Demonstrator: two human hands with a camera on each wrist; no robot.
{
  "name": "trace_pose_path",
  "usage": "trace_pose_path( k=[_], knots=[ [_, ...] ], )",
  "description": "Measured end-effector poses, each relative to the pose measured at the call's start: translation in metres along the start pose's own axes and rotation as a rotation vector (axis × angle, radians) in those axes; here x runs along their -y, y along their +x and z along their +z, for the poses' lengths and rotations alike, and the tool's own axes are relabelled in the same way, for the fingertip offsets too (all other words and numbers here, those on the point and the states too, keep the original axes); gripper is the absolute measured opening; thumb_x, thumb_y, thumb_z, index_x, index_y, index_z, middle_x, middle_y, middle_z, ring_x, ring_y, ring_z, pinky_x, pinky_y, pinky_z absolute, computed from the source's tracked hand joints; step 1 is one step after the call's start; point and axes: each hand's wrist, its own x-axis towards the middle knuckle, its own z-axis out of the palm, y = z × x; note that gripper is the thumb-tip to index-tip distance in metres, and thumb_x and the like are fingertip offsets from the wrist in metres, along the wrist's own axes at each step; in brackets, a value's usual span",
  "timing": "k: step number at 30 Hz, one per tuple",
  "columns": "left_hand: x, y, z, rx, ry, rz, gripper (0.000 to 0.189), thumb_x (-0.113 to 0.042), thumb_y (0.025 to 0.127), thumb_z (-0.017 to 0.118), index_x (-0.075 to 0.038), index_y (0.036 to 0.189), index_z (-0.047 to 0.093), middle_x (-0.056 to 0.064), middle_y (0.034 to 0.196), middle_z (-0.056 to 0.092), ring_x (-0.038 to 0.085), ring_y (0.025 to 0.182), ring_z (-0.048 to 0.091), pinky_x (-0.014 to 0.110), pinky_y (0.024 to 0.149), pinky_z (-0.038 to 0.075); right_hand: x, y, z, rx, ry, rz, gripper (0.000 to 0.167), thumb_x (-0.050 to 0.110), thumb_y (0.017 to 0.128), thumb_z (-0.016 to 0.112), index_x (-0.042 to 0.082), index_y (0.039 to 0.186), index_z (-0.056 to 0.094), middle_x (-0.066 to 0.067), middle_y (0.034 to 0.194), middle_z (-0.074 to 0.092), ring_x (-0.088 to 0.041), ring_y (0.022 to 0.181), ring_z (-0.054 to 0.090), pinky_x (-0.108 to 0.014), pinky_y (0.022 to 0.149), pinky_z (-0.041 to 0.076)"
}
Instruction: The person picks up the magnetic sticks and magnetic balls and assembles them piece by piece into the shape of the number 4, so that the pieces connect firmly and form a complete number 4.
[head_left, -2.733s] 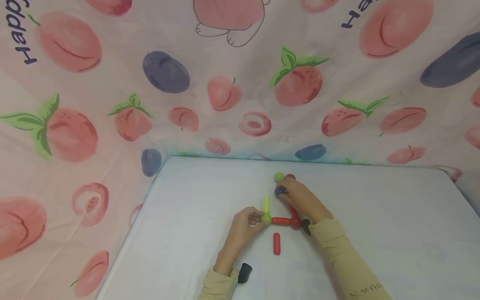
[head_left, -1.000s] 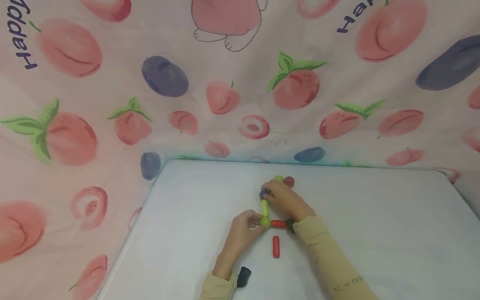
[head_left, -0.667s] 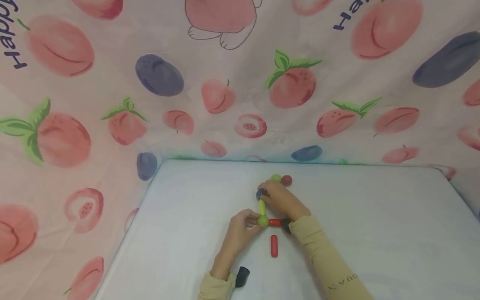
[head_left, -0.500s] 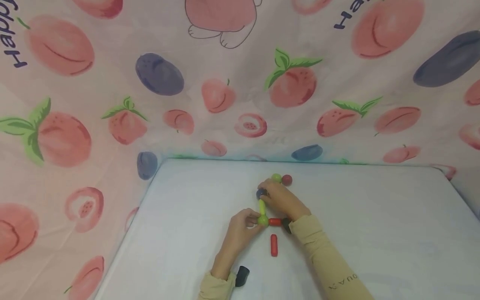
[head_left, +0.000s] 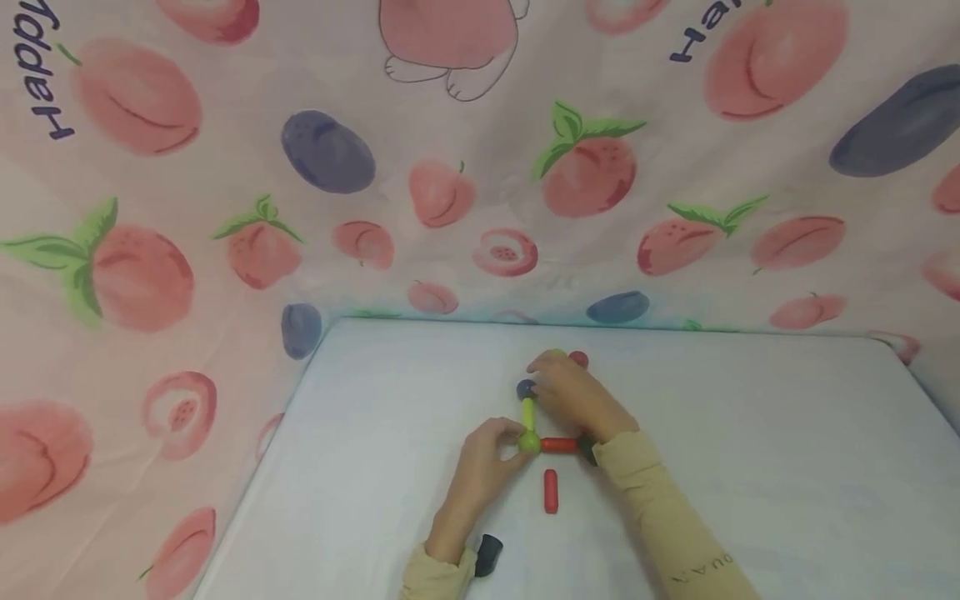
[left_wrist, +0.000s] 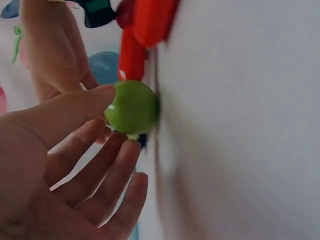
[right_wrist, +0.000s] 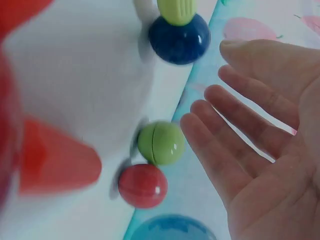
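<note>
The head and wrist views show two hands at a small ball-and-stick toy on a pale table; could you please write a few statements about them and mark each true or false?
1. The left hand pinches the green plastic ball at the corner of the toy. True.
2. The right hand grips the dark blue plastic ball. False: its fingers are straight and apart from that ball.
3. A yellow-green plastic stick joins the dark blue ball to the green corner ball. True.
4. The loose red plastic stick lies in the left hand's palm. False: it lies alone on the pale table.
5. A loose green ball and a red ball sit touching near the table's edge. True.
</note>
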Motion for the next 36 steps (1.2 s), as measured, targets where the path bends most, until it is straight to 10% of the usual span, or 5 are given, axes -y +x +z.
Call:
trace_pose_path(
  k=[17, 36],
  knots=[
    [-0.04, -0.001, 0.008, 0.074, -0.038, 0.07, 0.033, -0.022, 0.081, 0.075, -0.025, 0.112, 0.065, -0.009, 0.111, 0.064, 0.011, 0.104, 0.058, 0.029, 0.091, 0.05, -0.029, -0.015, -0.018, -0.096, 0.075, 0.012, 0.028, 0.01, 0.088, 0.064, 0.004, 0.115, 0.062, -0.012, 0.12, 0.056, -0.029, 0.117, 0.049, -0.045, 0.103, 0.042],
    [-0.047, 0.014, 0.028, 0.189, -0.047, 0.152, 0.036, -0.02, 0.082, 0.074, -0.015, 0.116, 0.064, -0.004, 0.114, 0.066, 0.008, 0.104, 0.06, 0.022, 0.089, 0.05, -0.045, -0.018, -0.013, -0.106, 0.012, 0.056, 0.037, 0.008, 0.085, 0.066, -0.002, 0.12, 0.058, -0.018, 0.124, 0.054, -0.033, 0.121, 0.046, -0.046, 0.105, 0.04]
  ],
)
